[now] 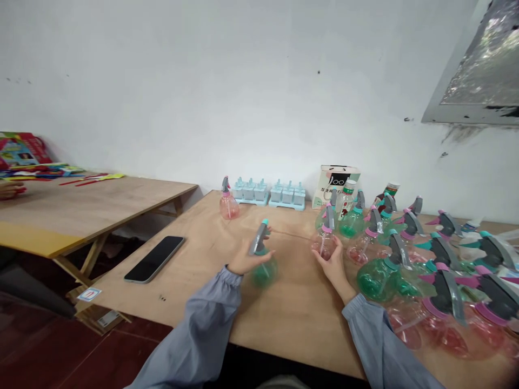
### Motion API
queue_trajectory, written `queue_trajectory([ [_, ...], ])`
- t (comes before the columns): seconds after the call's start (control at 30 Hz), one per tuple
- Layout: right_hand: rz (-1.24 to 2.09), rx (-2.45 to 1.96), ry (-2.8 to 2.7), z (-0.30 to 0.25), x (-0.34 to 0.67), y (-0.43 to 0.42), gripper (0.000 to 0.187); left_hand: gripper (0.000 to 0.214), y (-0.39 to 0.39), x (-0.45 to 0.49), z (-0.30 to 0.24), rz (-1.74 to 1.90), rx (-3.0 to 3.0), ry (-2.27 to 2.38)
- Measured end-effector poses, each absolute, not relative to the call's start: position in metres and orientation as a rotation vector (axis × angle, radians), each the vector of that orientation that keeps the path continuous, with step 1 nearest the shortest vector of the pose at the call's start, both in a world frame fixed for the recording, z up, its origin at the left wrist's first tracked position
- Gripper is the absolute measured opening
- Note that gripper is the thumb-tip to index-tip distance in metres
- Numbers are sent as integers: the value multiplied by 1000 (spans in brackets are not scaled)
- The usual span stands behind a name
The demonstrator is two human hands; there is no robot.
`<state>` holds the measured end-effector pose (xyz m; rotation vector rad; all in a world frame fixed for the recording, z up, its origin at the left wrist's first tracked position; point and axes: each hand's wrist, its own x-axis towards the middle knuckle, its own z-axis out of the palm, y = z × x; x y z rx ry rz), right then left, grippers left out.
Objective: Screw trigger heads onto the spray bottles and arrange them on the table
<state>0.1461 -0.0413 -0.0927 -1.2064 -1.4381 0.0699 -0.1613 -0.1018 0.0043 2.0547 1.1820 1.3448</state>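
Note:
My left hand is wrapped round the neck of a green spray bottle with a grey and teal trigger head. That bottle is slightly blurred over the middle of the table. Farther right, my right hand holds a pink spray bottle by its round body, thumb and fingers on its near side. Its grey and pink head points up. Close to the right hand are another pink spray bottle and a larger-looking green spray bottle.
Several more spray bottles crowd the wooden table's right side. At the back stand one pink spray bottle, light-blue ice-pop moulds and a printed box. A phone lies left. Another person's hand shows at the neighbouring table.

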Motion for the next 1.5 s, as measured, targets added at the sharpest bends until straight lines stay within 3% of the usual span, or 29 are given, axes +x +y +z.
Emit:
queue_trajectory([
  [0.13,44,-1194,-1456,-94,142,-46,102,77,-85,-218,0,1509,1797,1373],
  [0.3,78,-1189,-1509,-94,135,-54,97,60,-55,-281,3,1741,1527,1625],
  [0.5,172,-1164,-1527,-98,127,-64,99,46,-4,-312,25,1665,1515,1701],
  [0.67,455,-1046,-1556,-102,120,-74,103,41,22,-320,39,1667,1503,1745],
  [0.8,590,-1017,-1512,-102,116,-81,103,50,28,-323,40,1674,1539,1711],
  [0.93,631,-1018,-1531,-100,114,-89,102,75,28,-330,32,1762,1505,1686],
  [1.03,658,-1036,-1547,-99,114,-93,105,97,13,-334,19,2076,1442,1651],
  [1.13,696,-1048,-1604,-96,115,-96,112,95,-18,-316,2,2512,1398,1594],
  [1.2,733,-1039,-1711,-93,113,-99,114,97,-42,-284,-9,2602,1564,1448],
  [1.27,752,-1023,-1817,-89,110,-104,115,91,-65,-237,-18,2111,2090,1092],
  [1.33,735,-993,-1879,-86,104,-110,116,101,-82,-186,-24,1759,2278,909],
  [1.4,707,-946,-1911,-86,99,-116,117,123,-94,-140,-26,1356,2255,703],
  [1.5,720,-848,-1957,-90,96,-119,119,122,-103,-101,-25,1197,2024,657],
])
